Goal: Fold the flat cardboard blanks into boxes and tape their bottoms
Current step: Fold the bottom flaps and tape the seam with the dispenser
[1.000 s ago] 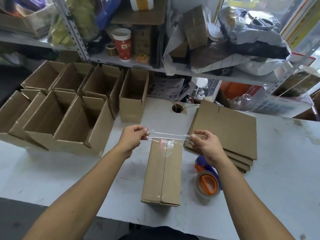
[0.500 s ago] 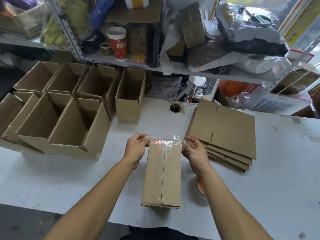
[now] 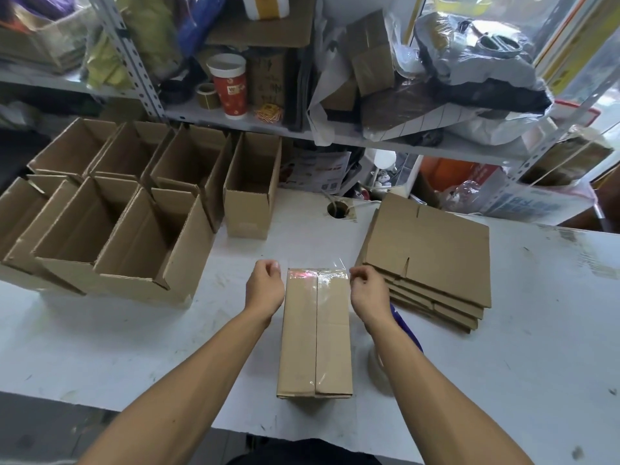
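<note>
On the table, both hands, left and right, fingers curled, press tape across the box end.

Both bare forearms are stretched forward and drawn slightly inward, the left hand and the right hand being held level with each other, backs turned upward, fingers curled under, well apart and at matching height.
</note>
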